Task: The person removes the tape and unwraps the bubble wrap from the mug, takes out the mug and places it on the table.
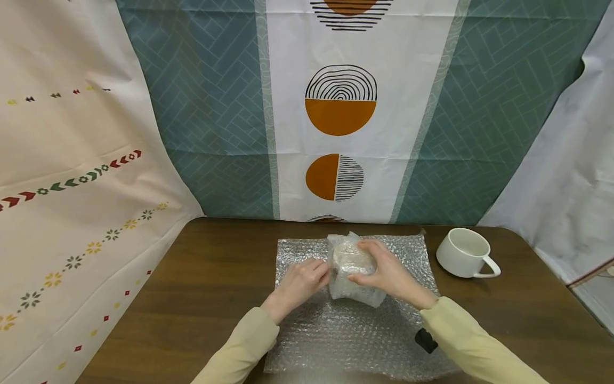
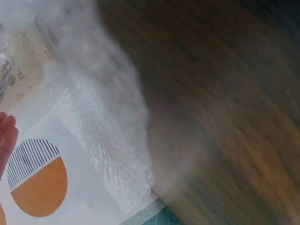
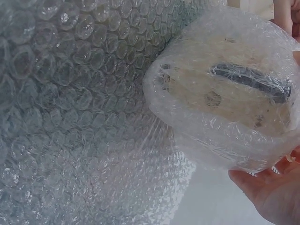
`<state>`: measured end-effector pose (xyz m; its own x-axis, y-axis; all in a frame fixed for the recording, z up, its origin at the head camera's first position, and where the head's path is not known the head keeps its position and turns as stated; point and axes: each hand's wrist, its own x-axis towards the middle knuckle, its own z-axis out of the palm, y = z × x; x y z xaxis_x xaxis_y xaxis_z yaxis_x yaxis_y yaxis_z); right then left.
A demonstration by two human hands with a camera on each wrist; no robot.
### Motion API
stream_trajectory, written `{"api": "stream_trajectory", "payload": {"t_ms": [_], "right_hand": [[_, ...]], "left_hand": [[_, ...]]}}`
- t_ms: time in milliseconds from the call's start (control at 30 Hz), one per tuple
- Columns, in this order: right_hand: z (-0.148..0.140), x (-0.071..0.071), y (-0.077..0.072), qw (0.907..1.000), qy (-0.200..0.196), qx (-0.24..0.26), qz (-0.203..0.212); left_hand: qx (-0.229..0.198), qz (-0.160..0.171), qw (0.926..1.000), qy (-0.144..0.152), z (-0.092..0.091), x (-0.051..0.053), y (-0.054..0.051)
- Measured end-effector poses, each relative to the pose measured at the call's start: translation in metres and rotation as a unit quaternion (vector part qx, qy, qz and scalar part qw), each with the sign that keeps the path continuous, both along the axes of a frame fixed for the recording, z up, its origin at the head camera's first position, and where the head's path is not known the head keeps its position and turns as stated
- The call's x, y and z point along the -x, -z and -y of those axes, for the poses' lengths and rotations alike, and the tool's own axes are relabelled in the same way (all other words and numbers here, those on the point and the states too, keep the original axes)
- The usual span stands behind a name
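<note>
Bubble-wrap bundle [image 1: 355, 261] between the fingers, over a sheet [image 1: 345, 336] spread beneath them. Right hand [image 1: 387, 271] grips it, thumb and fingers well apart; left hand [image 1: 301, 280] seems to pinch its edge, wrist view too blurred to settle. Advisable: steady right hold, edge drawn snug, no crushing.

My head feed is mostly cloth, tbh. I've got a backdrop [image 1: 211, 80] with teal herringbone panels [image 1: 503, 96] either side of a white strip [image 1: 290, 106], which has circles [image 1: 341, 117] that are half orange, half black lines. Left of that I see a cream drape [image 1: 62, 138] with slanting rows of colored motifs [image 1: 74, 262], and on the right a pale, wrinkled drape [image 1: 571, 176]. The table [image 1: 201, 298] is dark wood with rounded far corners; my left wrist view gets its grain all blurry.
</note>
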<state>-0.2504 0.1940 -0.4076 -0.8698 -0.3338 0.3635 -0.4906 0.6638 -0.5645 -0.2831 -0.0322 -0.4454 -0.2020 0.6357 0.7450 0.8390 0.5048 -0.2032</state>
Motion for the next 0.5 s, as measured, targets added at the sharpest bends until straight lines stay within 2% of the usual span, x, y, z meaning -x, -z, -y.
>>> {"api": "stream_trajectory", "payload": {"t_ms": [167,333,367,433,467,500], "right_hand": [[0.0016,0.0002,-0.0017,1.0,-0.005,-0.002,0.002],[0.003,0.0,-0.0032,0.9999,-0.007,-0.009,-0.003],[0.0029,0.0,-0.0032,0.9999,-0.006,-0.01,-0.004],[0.0027,-0.0002,-0.0028,0.9999,-0.003,-0.01,-0.003],[0.0025,-0.0002,-0.0024,0.9999,-0.002,-0.01,-0.003],[0.0023,-0.0002,-0.0018,0.9999,-0.001,-0.01,-0.003]], "left_hand": [[-0.013,0.031,0.9994,0.005,0.002,-0.0008,0.0014],[-0.023,0.118,0.9922,0.032,0.006,-0.0016,0.0029],[-0.024,0.142,0.9888,0.039,0.0066,-0.0018,0.0027],[-0.035,0.206,0.9765,0.053,0.0072,-0.0026,0.0022],[-0.043,0.242,0.9677,0.054,0.0071,-0.0032,0.0018],[-0.057,0.283,0.9558,0.058,0.007,-0.0033,0.0018]]}}
